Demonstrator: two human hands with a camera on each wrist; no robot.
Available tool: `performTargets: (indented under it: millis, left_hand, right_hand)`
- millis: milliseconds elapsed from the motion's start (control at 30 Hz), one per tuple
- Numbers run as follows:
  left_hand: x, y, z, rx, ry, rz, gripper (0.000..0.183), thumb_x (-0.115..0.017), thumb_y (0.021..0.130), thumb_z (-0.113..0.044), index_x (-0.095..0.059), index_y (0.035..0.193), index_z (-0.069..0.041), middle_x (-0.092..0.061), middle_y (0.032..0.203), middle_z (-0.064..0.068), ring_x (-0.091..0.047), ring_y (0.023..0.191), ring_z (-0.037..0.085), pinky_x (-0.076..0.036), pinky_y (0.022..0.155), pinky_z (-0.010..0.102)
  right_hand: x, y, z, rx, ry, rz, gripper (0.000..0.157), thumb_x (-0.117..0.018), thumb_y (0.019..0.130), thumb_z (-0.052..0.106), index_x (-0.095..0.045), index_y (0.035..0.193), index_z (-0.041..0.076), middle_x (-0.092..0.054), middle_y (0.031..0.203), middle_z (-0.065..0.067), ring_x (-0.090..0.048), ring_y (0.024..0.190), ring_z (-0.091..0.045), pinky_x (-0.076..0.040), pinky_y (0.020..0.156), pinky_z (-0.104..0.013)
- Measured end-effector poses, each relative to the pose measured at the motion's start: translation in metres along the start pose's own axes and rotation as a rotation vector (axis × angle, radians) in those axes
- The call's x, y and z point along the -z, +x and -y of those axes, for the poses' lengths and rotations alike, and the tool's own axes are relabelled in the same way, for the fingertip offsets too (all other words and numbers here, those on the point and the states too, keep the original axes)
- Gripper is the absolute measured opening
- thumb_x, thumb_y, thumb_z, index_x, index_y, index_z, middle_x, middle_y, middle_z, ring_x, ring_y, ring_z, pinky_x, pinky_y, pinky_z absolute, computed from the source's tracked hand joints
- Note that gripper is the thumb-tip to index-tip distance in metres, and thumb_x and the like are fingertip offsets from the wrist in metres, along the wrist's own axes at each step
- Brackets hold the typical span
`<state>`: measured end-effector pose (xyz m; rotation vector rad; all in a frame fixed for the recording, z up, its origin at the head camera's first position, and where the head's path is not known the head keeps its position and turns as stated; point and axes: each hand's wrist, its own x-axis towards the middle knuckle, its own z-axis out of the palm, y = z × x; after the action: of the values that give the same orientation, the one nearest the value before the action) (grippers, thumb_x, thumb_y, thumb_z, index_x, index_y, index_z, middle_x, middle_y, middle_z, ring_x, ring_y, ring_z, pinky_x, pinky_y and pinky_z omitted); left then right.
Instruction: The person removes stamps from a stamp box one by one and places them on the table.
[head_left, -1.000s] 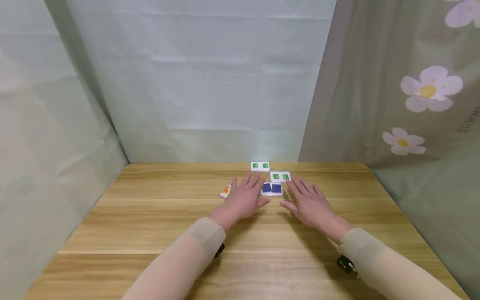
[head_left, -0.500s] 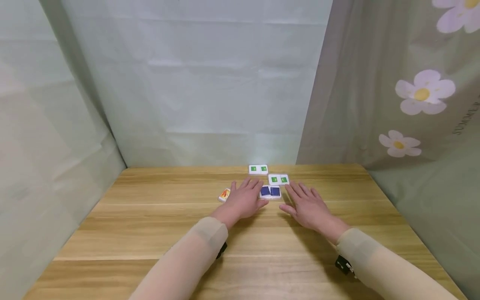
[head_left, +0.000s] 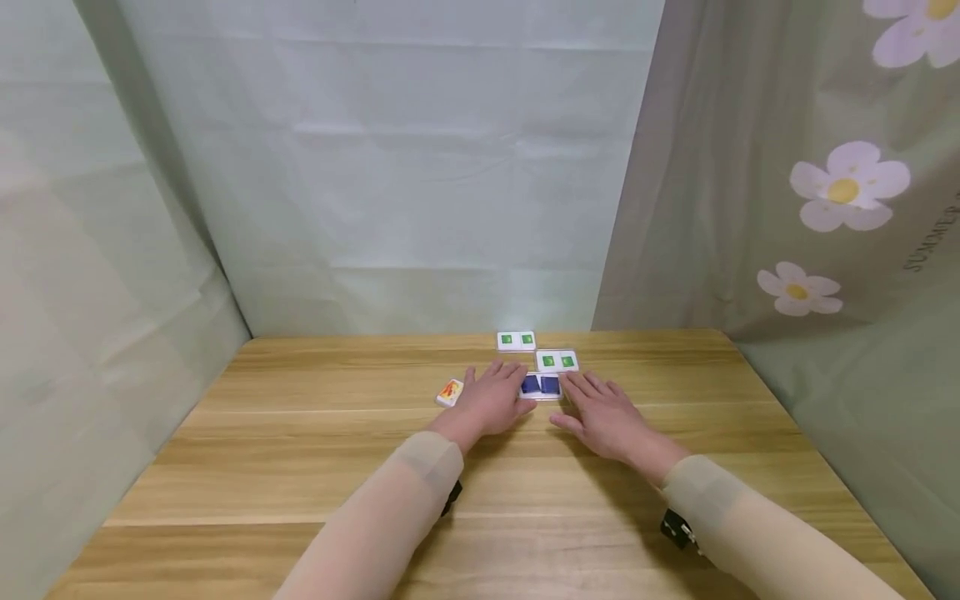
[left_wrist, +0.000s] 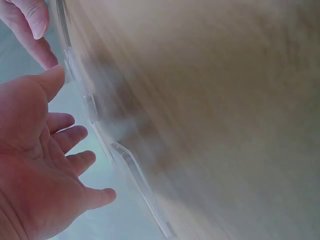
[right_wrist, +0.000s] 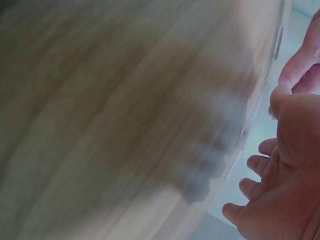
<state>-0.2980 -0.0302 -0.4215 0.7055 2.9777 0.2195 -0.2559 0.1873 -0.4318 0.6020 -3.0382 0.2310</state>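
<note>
My left hand (head_left: 491, 404) and right hand (head_left: 607, 417) reach over the table, palms down, fingers extended. Between them lies a flat clear-edged white case (head_left: 541, 387) with two dark blue squares, partly hidden by the left fingers. The right fingertips are at its right end; touching or hovering, I cannot tell. Just behind is a similar case (head_left: 557, 361) with two green squares. Left of the left hand sits a small white tile or card stack (head_left: 450, 392) with an orange-red picture. In the left wrist view, the left palm (left_wrist: 40, 165) shows nothing held; likewise the right palm (right_wrist: 287, 190).
Another white case (head_left: 516, 341) with two green squares lies near the back edge of the wooden table (head_left: 300, 467). Pale cloth (head_left: 420, 167) hangs behind the table, and a flowered curtain (head_left: 720, 208) hangs at the right.
My right hand has shifted a little left, closer to the blue-square case. My left hand has moved slightly right, showing more of the orange-red tile. The head view has tilted up slightly.
</note>
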Motion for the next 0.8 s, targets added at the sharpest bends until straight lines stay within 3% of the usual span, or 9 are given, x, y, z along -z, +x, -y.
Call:
performTargets:
  millis: [500,800]
  left_hand:
    - [-0.0021,0.0003,0.0072,-0.004,0.017,0.006,0.063,-0.055,0.101,-0.049,-0.044,0.153,-0.014,-0.038,0.159,0.003,-0.027,0.149,0.029,-0.018,0.113,0.066]
    - [-0.0045,0.0001,0.0002,-0.027,0.030,0.032,0.061,-0.054,0.101,-0.050,-0.047,0.151,-0.016,-0.039,0.158,0.002,-0.027,0.149,0.026,-0.020,0.113,0.066]
  right_hand:
    - [-0.0049,0.0070,0.0021,0.039,0.051,0.031,0.074,-0.051,0.101,0.054,-0.038,0.154,0.004,-0.032,0.161,-0.015,-0.026,0.147,-0.040,-0.021,0.115,-0.062]
    - [-0.0032,0.0032,-0.0033,0.052,0.036,0.042,0.077,-0.053,0.100,0.056,-0.042,0.151,0.000,-0.034,0.158,-0.020,-0.030,0.145,-0.041,-0.025,0.115,-0.059]
